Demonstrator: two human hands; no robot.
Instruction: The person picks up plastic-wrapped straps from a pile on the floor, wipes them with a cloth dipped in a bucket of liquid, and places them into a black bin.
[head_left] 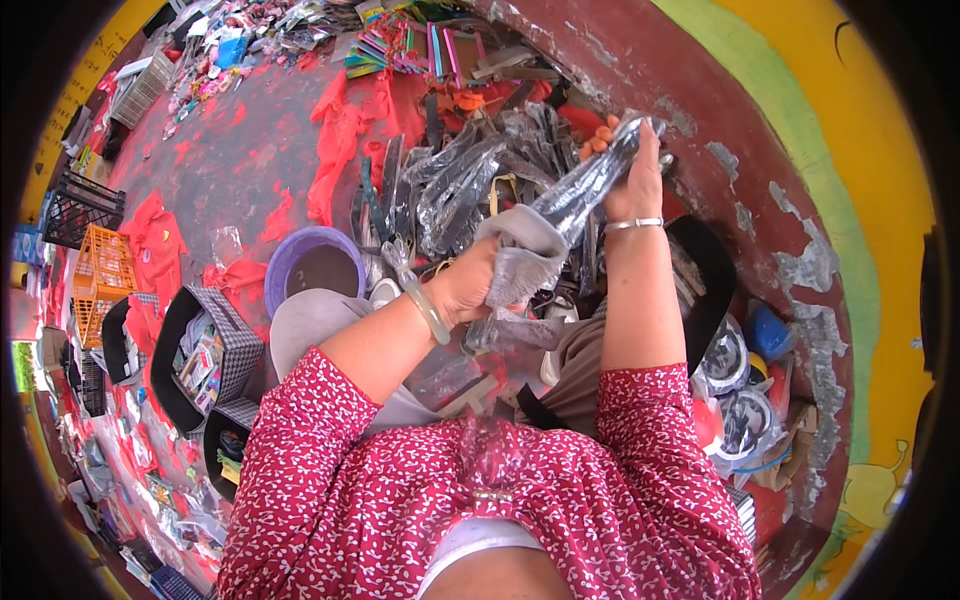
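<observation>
My left hand (464, 284) is closed on a damp-looking grey cloth (525, 245), which is folded round the lower end of a long dark item in clear plastic wrap (590, 192). My right hand (634, 188) grips this item near its upper end, fingers behind it and thumb pointing up. The item slants up to the right between my hands. What is inside the wrap I cannot make out. Beyond my hands lies a heap of similar dark plastic-wrapped items (450, 190). Left of my left hand stands a purple bucket (283, 262) holding murky water.
A peeling dark-red wall (745, 130) rises close on the right. Bagged goods (740, 400) sit beside my right elbow. At left are checked boxes (237, 335), an orange crate (103, 262) and a black crate (85, 207). Red scraps (335, 150) litter the floor; colourful goods lie far off.
</observation>
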